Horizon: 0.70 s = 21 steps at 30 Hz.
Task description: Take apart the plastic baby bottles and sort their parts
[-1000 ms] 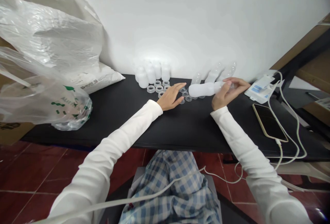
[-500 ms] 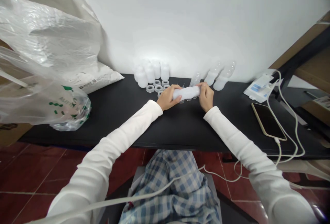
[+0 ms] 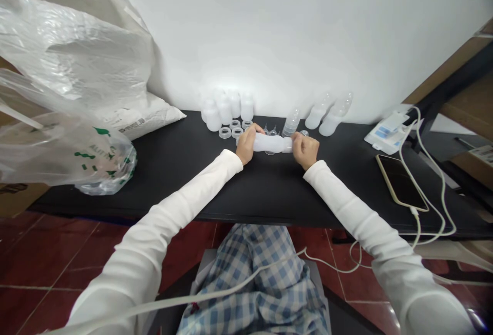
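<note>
Head view: left hand (image 3: 245,145) and right hand (image 3: 305,151) clamping a frosted white plastic bottle (image 3: 271,143) lying sideways between them, at frame centre. Left hand gripping the wide end, narrow end going into right hand, both over a black table (image 3: 269,191).

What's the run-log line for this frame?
left hand: frosted plastic bottle | right hand: same bottle | nearby: clear plastic rings, upright bottles
</note>
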Each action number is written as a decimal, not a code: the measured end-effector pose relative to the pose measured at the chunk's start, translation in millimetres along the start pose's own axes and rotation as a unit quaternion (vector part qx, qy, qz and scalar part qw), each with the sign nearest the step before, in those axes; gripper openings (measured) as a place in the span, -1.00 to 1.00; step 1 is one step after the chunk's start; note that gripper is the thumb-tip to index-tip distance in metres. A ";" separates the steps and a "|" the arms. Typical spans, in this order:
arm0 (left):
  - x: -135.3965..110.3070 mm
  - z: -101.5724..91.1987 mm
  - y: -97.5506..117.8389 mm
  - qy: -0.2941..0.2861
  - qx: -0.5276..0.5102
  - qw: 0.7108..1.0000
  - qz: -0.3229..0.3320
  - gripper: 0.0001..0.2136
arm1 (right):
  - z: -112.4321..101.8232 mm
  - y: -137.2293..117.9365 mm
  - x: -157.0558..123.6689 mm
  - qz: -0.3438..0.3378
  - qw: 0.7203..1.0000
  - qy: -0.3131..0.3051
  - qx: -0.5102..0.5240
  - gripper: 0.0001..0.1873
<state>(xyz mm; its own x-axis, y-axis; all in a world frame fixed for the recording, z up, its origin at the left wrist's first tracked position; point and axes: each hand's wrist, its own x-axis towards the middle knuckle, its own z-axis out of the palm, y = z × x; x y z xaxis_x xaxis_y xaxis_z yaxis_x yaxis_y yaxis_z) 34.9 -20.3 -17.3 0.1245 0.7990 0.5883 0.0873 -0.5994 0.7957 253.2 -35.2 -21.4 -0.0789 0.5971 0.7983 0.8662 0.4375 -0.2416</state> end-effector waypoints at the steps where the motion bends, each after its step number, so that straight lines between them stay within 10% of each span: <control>1: 0.0 0.6 0.6 0.001 -0.010 1.000 -0.009 -0.42 | 0.1 0.8 -0.3 -0.019 1.000 0.013 -0.010 -0.37; 21: 4.1 8.5 1.2 0.058 -0.193 0.958 -0.204 -0.40 | -5.6 7.5 8.4 -0.147 0.989 -0.031 0.004 -0.36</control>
<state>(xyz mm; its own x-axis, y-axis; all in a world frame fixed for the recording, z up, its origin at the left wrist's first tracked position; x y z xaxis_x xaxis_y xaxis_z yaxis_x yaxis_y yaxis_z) 43.9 -18.1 -15.2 0.0450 0.9765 0.2108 -0.2697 -0.1913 0.9437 261.8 -30.7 -13.4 -0.3565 0.4830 0.7998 0.7976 0.6031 -0.0088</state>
